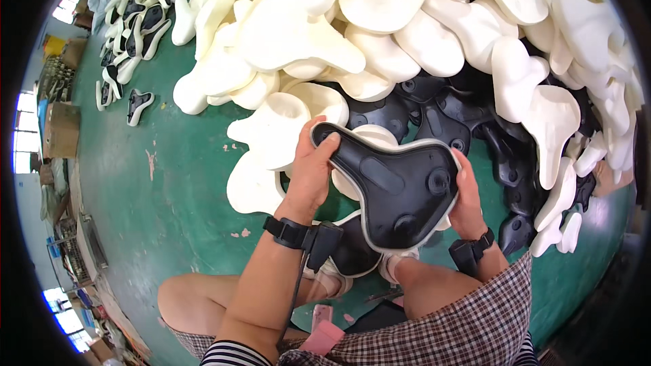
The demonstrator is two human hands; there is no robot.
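- The person sits low by a green floor (176, 183) and holds 1 black saddle shell (397, 186) with both hands.
- The shell is flat and black, with a pale rim of foam all around its edge. Its narrow end points up and to the left.
- The left hand (312, 169) is closed on the narrow end. Its fingers (330, 144) curl over the top edge.
- The right hand (468, 193) grips the wide end, on the right side of the shell.
- The shell is up in the air, above the person's knees and just in front of the pile.
- Each wrist has a black strap with a small black box on it, the left wrist strap (290, 232) and the right wrist strap (475, 247).
- Behind the shell is a big pile of cream foam pads (380, 34).
- Bare black shells (441, 112) lie under and between the pads on the right.
- Another shell with a pale rim (352, 257) lies on the floor near the person's feet.
- More pads and shells (135, 27) lie far off at the top left.
- Cardboard boxes (61, 129) stand at the left edge.
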